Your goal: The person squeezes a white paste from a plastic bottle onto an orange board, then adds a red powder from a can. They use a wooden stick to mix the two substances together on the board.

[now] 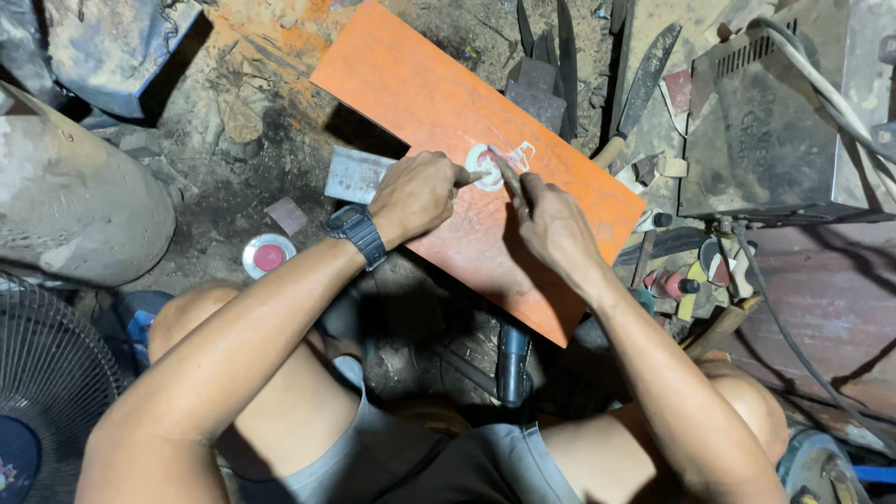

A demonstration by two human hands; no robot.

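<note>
Both my hands meet over the orange board [439,103], near its long right edge. My left hand [413,194], with a black wristwatch [357,233] on the wrist, is curled closed around a thin tool whose tip reaches a white round blob [483,169] on the board. My right hand [551,224] comes in from the other side, fingers drawn together with the forefinger [509,175] stretched to the same spot; whether it pinches something small I cannot tell. White scratch marks [521,155] lie just beside the blob. The board rests tilted across the dirt floor between my knees.

Around it: a grey metal plate [353,175] sits just beside the board's left edge, partly behind my left hand. A small round tin with a red lid [267,256] lies near my left forearm. A large grey cylinder [75,201] and a fan grille [47,373] stand at the left. Past the board's far corner lie dark blades [644,79], and a grey metal box with cables [775,121] stands to the right. A dark tube [512,359] pokes out under the board's near corner.
</note>
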